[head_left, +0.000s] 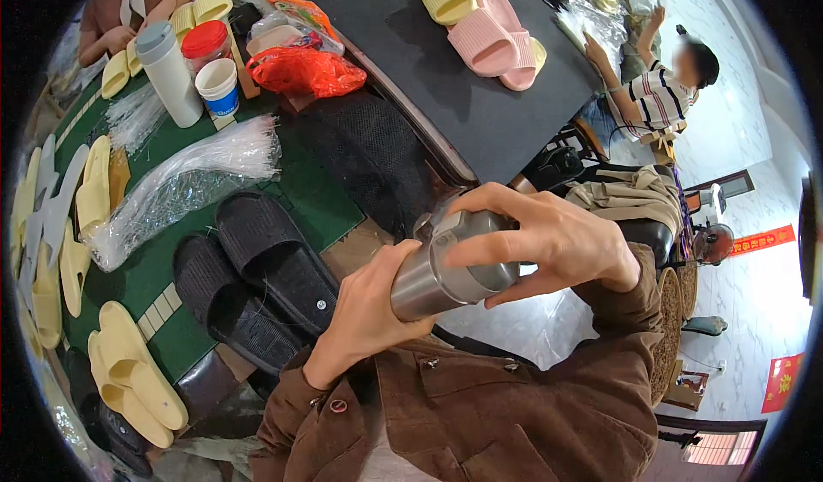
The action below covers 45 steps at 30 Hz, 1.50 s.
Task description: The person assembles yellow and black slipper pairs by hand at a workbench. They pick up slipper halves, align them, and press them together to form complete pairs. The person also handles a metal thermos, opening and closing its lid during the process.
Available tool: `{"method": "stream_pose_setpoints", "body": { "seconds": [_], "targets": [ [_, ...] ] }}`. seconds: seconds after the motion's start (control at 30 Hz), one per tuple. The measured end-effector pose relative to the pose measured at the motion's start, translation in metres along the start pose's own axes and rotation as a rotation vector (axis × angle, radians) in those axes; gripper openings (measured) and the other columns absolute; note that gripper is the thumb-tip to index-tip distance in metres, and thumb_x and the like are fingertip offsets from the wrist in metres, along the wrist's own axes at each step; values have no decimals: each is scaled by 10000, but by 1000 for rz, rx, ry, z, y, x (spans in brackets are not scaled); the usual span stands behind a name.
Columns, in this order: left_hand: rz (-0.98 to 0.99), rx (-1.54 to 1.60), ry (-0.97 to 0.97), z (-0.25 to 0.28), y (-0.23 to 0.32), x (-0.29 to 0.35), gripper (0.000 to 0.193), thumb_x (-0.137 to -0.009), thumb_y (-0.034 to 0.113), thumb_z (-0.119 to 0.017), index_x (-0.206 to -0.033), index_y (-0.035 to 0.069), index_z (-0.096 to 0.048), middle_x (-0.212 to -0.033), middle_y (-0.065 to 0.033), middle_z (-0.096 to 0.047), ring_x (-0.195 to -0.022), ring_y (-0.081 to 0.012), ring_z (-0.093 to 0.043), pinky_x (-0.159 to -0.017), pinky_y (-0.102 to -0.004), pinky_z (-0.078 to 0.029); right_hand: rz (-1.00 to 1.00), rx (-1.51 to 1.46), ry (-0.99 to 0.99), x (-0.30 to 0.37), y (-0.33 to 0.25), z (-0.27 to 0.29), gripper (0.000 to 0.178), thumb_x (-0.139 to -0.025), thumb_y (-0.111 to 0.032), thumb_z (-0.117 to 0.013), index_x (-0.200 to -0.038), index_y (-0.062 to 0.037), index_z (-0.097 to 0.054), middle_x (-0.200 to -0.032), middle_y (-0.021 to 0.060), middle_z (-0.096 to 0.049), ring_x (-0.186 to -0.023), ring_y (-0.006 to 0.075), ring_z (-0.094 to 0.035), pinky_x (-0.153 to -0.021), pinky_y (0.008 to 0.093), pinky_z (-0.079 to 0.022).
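Over the table's near edge I hold a brushed-steel thermos bottle (418, 283), tilted with its top end toward the right. My left hand (367, 304) is wrapped round the bottle's body. The fingers and thumb of my right hand (557, 231) grip the lid end from above and the side, covering part of it. Whether the lid is loose or screwed on, I cannot tell. Just left of my left hand lies a pair of black slippers (273, 263) on the green tabletop.
Clear plastic strands (193, 177), yellow slippers (137, 370), a white bottle (171, 79), a paper cup (219, 87) and a red bag (304, 72) crowd the green table. Pink slippers (493, 40) lie on the dark table. Two people (656, 96) sit beyond, at left and right.
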State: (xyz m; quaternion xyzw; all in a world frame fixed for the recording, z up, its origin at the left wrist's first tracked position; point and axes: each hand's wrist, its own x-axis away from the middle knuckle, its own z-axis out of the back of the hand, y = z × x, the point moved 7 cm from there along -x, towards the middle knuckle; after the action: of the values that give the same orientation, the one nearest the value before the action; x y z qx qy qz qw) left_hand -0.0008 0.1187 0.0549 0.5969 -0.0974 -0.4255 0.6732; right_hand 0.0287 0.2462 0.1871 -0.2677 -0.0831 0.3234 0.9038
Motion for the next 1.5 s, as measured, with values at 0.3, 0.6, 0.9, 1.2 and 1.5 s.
{"method": "stream_pose_setpoints", "body": {
  "seconds": [0.3,0.6,0.9,1.2,1.5],
  "targets": [
    [41,-84,176,-7,-3,5,811,-592,140,-857,-1306,48,-483,-1110,-167,-612,-985,-371,-634,-823,-434,-521,-148,82,110,-6,10,1,675,-724,-403,-851,-1268,-144,-546,-1027,147,-608,-790,362,-679,-643,409,-569],
    [-46,-383,253,-3,1,7,877,-531,129,-867,-1320,37,-496,-1167,-165,-608,-1037,-360,-609,-871,-433,-503,-741,243,-63,8,23,-4,878,-650,-534,-864,-1319,-98,-498,-1167,204,-629,-891,389,-679,-718,427,-565],
    [-3,-260,200,-6,-4,7,838,-543,126,-853,-1304,54,-508,-1183,-154,-611,-1055,-360,-609,-901,-446,-501,-162,331,-65,5,-3,9,793,-763,-382,-799,-1427,-134,-445,-1297,190,-547,-1127,369,-597,-816,462,-549],
    [-10,-227,225,-3,-6,8,846,-535,119,-857,-1303,58,-506,-1186,-157,-611,-1063,-363,-610,-902,-444,-502,-385,271,8,6,-10,33,835,-763,-470,-776,-1426,-74,-460,-1180,199,-613,-954,344,-674,-730,414,-560],
    [-13,-216,206,-7,-5,6,856,-553,123,-852,-1323,68,-480,-1199,-158,-602,-1069,-366,-607,-903,-438,-498,-575,263,-103,7,0,16,792,-792,-485,-765,-1402,-78,-466,-1160,165,-622,-860,362,-674,-640,424,-538]
  ]
}}
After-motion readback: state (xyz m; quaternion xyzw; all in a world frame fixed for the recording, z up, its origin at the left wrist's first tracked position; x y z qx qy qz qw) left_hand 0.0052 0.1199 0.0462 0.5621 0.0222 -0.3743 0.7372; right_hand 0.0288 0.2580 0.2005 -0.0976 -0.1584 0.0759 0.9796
